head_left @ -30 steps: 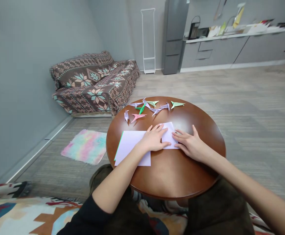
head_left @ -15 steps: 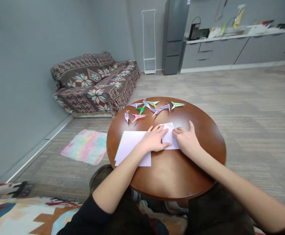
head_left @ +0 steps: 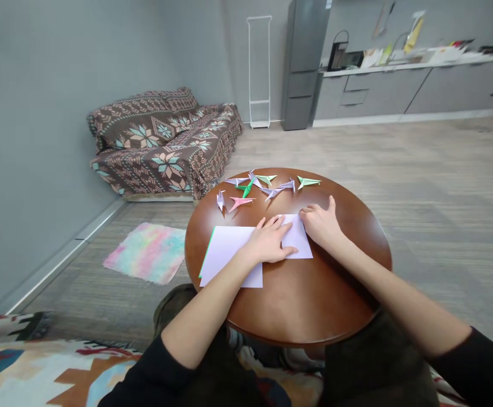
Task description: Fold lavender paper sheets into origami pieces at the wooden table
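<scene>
My left hand (head_left: 268, 242) lies flat with fingers spread on a pale lilac sheet of origami paper (head_left: 299, 242), pressing it to the round brown table (head_left: 297, 305). At that sheet's upper right edge, my right hand (head_left: 320, 224) has its fingers curled together, with one finger sticking up; its thumb is hidden. Under my left forearm is a stack of lilac paper (head_left: 229, 249) with a green sheet edge showing at its left. Beyond my hands lie several folded paper cranes, among them a pink crane (head_left: 241, 203), a dark green crane (head_left: 246, 187) and a light green crane (head_left: 308, 181).
A patterned covered sofa (head_left: 165, 147) stands beyond the table to the left, near a pastel fluffy rug (head_left: 147, 251). At the back are a white rack (head_left: 259, 103), a grey fridge (head_left: 303, 68) and a kitchen counter (head_left: 382, 69). My knees are under the table's near edge.
My right hand has slid slightly up and away along the sheet's right edge, uncovering its lower right corner. My left hand stays in place on the paper.
</scene>
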`<action>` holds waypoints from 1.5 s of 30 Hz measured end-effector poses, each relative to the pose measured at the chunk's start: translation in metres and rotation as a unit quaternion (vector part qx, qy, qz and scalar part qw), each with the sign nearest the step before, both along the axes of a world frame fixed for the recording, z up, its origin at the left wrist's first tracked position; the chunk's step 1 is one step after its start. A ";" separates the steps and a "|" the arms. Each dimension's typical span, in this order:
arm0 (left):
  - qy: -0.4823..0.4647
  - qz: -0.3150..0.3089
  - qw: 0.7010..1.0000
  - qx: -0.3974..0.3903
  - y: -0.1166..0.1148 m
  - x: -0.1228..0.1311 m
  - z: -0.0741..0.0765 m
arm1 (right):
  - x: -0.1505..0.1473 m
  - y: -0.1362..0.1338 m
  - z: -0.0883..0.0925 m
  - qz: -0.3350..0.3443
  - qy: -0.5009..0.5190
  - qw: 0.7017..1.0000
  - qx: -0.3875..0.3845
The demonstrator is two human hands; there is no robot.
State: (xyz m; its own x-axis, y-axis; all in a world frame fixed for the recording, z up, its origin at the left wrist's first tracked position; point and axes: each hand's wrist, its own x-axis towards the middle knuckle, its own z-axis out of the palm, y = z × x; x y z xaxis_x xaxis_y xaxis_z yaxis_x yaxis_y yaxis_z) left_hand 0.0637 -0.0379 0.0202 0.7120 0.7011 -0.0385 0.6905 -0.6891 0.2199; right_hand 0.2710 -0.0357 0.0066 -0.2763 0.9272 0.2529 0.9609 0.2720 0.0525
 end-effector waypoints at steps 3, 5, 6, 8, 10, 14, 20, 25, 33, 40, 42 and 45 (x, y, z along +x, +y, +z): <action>0.003 0.003 1.000 -0.004 0.000 0.000 0.001 | 0.005 -0.005 0.001 0.001 0.012 1.000 0.013; 0.004 0.000 1.000 -0.007 -0.001 0.000 0.002 | 0.007 -0.012 0.001 -0.004 0.021 1.000 0.023; 0.006 -0.002 1.000 -0.008 -0.001 0.001 0.002 | 0.007 -0.015 0.002 -0.007 0.025 0.999 0.026; 0.009 -0.003 1.000 -0.011 -0.001 0.001 0.003 | 0.007 -0.020 0.001 -0.010 0.029 0.999 0.027; 0.010 -0.002 1.000 -0.013 -0.002 0.001 0.004 | 0.004 -0.022 -0.001 -0.005 0.027 0.999 0.019; 0.011 0.000 1.000 -0.012 -0.002 0.002 0.006 | -0.002 -0.019 -0.005 -0.013 0.017 1.000 0.007; 0.007 0.003 1.000 -0.010 -0.002 0.001 0.003 | -0.002 -0.009 -0.008 -0.042 0.019 0.999 0.004; 0.003 0.007 1.000 -0.009 0.000 0.001 0.000 | 0.000 -0.007 -0.008 -0.051 0.027 0.998 0.013; 0.002 0.000 1.000 -0.010 -0.002 0.001 0.003 | -0.004 -0.026 -0.007 -0.018 0.034 0.999 0.023; -0.005 -0.001 1.000 -0.009 0.000 0.001 0.001 | -0.002 -0.045 -0.012 0.000 0.034 0.999 0.038; -0.006 -0.001 1.000 -0.008 0.000 0.001 0.000 | -0.001 -0.054 -0.013 0.009 0.033 0.998 0.045; -0.006 0.002 1.000 -0.009 0.000 0.001 0.001 | 0.001 -0.069 -0.015 0.022 0.031 0.998 0.054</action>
